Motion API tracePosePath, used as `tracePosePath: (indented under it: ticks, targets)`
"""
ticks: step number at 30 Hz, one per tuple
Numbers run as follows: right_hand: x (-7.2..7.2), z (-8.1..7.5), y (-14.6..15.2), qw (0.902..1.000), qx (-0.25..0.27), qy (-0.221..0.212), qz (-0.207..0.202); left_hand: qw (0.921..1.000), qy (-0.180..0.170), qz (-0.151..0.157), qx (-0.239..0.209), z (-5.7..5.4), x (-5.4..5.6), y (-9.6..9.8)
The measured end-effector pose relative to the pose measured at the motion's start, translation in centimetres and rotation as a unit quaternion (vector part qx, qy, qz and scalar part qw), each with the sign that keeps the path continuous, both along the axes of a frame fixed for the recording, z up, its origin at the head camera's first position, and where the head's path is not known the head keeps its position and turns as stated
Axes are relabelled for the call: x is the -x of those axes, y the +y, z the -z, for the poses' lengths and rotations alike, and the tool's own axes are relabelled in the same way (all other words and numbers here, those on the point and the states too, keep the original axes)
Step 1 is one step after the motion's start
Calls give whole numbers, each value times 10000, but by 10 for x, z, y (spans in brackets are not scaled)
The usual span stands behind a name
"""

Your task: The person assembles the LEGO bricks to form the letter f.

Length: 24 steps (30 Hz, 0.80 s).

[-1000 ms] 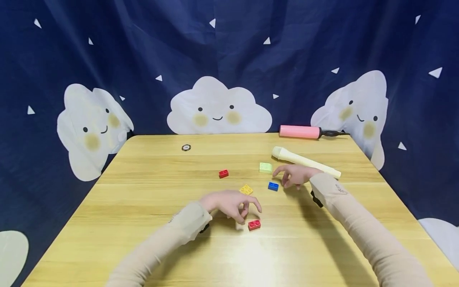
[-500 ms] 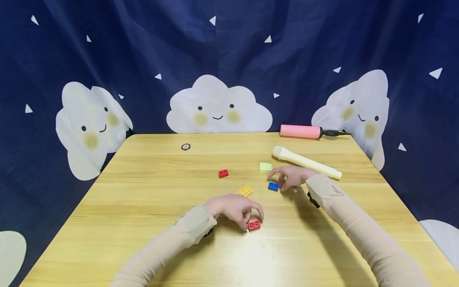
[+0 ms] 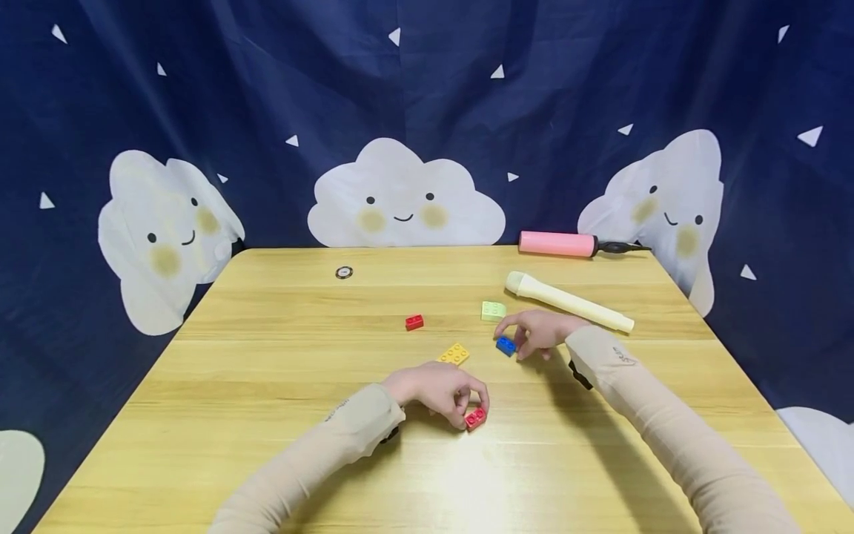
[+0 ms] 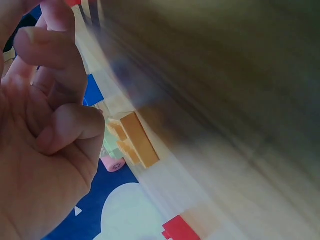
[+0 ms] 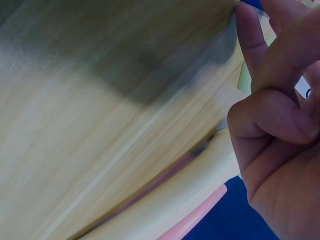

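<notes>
On the near part of the wooden table (image 3: pixel 280 415), my left hand (image 3: pixel 443 393) pinches a red toy brick (image 3: pixel 476 419) between thumb and index finger. The brick's studs face up. Farther right, my right hand (image 3: pixel 539 330) has thumb and index finger on either side of a blue brick (image 3: pixel 505 345), pinching it. Only a corner of that blue brick (image 5: pixel 254 4) shows at the top of the right wrist view. Just behind my left hand lies a yellow brick (image 3: pixel 455 354), partly hidden by it. A light green brick (image 3: pixel 493 311) sits beyond my right fingertips.
Another red brick (image 3: pixel 414 322) lies mid-table. A cream toy microphone (image 3: pixel 567 300) lies behind my right hand. At the back edge is a pink hand pump (image 3: pixel 557 243) with a black nozzle. A round black-and-white chip (image 3: pixel 344 272) lies at the back left.
My left hand has come right and nearer, closing its fingertips on the near red brick. My right hand has shifted left onto the blue brick. Both bricks have turned slightly.
</notes>
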State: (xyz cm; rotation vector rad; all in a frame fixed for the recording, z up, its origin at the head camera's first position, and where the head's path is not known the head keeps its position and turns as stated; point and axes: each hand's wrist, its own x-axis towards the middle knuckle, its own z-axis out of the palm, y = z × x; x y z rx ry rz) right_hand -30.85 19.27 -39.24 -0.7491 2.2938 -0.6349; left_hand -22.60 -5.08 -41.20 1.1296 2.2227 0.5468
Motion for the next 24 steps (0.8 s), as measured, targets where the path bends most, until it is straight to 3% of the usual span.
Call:
tracePosePath:
  ticks: [13,24]
  targets:
    - [-2,6,1,9993,98,347,110,9949,910,-436,35,6,2,5]
    - [-3,11,3,9978,196,625,140,9808,1426,-1330,-58,10,6,7]
